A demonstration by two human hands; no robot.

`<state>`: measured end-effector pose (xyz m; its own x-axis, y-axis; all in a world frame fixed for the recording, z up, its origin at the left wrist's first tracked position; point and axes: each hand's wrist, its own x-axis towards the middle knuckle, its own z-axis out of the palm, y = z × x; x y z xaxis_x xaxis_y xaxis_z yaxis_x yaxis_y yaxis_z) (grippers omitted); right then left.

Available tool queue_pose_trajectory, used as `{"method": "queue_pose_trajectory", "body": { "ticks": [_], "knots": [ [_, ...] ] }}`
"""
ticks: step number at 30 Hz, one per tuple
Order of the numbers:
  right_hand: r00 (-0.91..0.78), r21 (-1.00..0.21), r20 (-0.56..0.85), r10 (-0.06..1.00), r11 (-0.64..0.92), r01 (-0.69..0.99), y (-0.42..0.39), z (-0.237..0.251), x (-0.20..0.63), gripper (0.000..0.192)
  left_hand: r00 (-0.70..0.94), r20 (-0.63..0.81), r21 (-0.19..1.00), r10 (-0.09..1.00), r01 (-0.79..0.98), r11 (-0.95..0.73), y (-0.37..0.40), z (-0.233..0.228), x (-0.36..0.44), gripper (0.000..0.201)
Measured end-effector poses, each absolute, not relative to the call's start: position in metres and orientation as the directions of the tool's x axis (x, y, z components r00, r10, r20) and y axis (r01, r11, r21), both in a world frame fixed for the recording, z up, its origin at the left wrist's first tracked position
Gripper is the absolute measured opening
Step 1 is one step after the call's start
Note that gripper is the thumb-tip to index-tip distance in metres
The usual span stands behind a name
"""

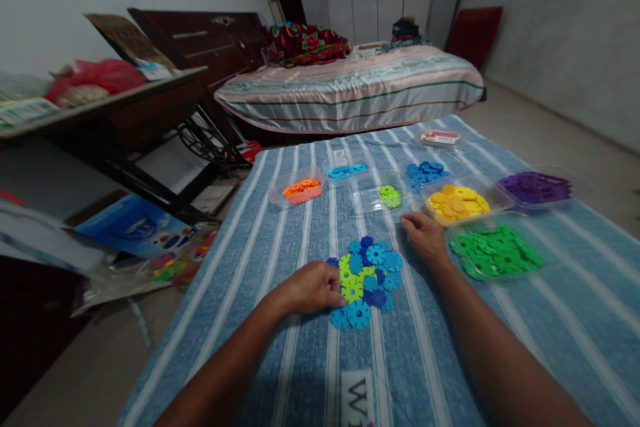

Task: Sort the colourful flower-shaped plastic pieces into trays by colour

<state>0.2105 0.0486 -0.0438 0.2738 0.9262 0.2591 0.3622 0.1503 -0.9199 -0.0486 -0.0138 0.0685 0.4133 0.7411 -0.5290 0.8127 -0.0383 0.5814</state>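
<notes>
A small pile of snowflake-shaped plastic discs [367,278], blue, light blue and lime green, lies on a blue striped cloth [280,247]. My left hand [311,288] rests at the pile's left edge with its fingertips on the discs; whether it grips one is hidden. To the pile's upper right, my right hand [425,235] lies flat on the cloth, palm down, holding nothing. It sits just left of a clear tray of green discs [495,252] and below a tray of yellow discs [459,203].
More clear trays hold orange [302,189], light blue [347,171], lime [390,195], blue [425,171] and purple [535,187] discs. A bed [350,87] stands behind, a dark table [110,113] at left, bags and papers [145,247] on the floor.
</notes>
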Motion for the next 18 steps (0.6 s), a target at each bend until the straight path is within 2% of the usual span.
{"method": "queue_pose_trajectory", "body": {
  "ticks": [4, 7, 9, 15, 16, 18],
  "knots": [
    [0.262, -0.915, 0.261, 0.929, 0.151, 0.373, 0.048, -0.043, 0.211, 0.033, 0.377, -0.575, 0.400, 0.726, 0.904, -0.153, -0.028, 0.075, -0.040, 0.018],
    [0.264, -0.913, 0.265, 0.927, 0.153, 0.379, 0.047, -0.042, 0.211, 0.033, 0.375, -0.578, 0.357, 0.724, 0.915, -0.189, -0.031, 0.076, -0.038, 0.017],
    [0.267, -0.915, 0.262, 0.927, 0.152, 0.373, 0.047, -0.042, 0.211, 0.033, 0.387, -0.593, 0.409, 0.706, 0.900, -0.151, -0.030, 0.073, -0.042, 0.017],
    [0.268, -0.919, 0.250, 0.930, 0.141, 0.368, 0.049, -0.045, 0.210, 0.035, 0.537, -0.613, 0.705, 0.579, 0.703, 0.095, -0.011, 0.064, -0.062, 0.025],
    [0.270, -0.919, 0.249, 0.930, 0.138, 0.370, 0.049, -0.045, 0.210, 0.035, 0.547, -0.594, 0.736, 0.590, 0.666, 0.123, -0.003, 0.066, -0.062, 0.027],
    [0.272, -0.919, 0.246, 0.930, 0.134, 0.371, 0.049, -0.045, 0.209, 0.035, 0.490, -0.480, 0.823, 0.728, 0.538, 0.181, 0.017, 0.075, -0.059, 0.031]
  ]
}}
